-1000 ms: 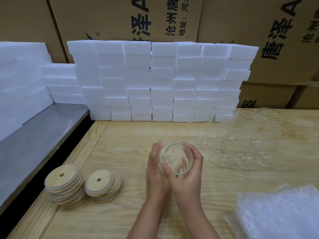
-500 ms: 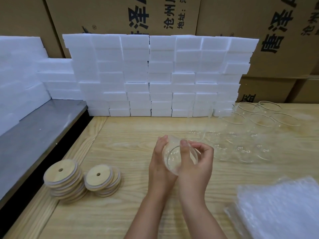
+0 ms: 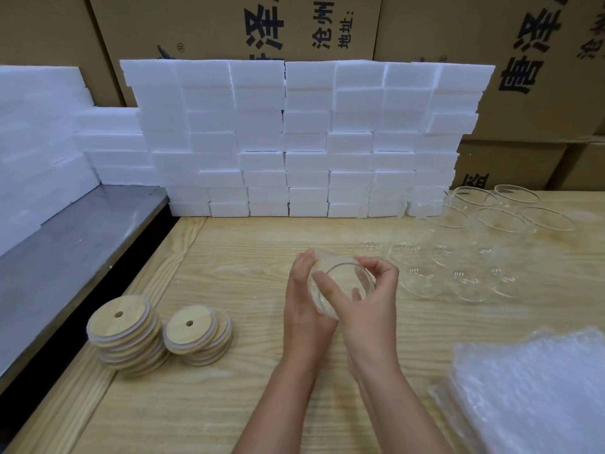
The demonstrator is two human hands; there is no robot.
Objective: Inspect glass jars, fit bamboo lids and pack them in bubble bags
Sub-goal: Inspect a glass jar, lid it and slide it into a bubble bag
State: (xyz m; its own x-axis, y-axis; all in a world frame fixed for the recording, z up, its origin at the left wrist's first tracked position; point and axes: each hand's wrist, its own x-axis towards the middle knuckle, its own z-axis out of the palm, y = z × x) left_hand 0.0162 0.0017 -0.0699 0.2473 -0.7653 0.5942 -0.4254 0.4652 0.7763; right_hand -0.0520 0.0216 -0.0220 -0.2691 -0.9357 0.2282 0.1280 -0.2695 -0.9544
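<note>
Nearest my view, at the right edge of the wooden table (image 3: 203,407), lies a flat stack of bubble bags (image 3: 530,398). Just beyond, over the middle of the table, I see both hands wrapped round one glass jar (image 3: 343,278), tipped so its open mouth faces the camera. The left hand (image 3: 302,306) cups its side and base, and the right hand (image 3: 373,309) curls its fingers over the rim. I can look straight through the glass to the fingers behind it. To the left, two stacks of bamboo lids (image 3: 126,332) stand side by side, each top lid showing a small hole. Farther off on the right, a cluster of clear jars (image 3: 497,221) stands mouth up, the table grain showing through them. Behind runs a wall of white foam blocks (image 3: 307,139), then printed cardboard cartons (image 3: 229,24).
</note>
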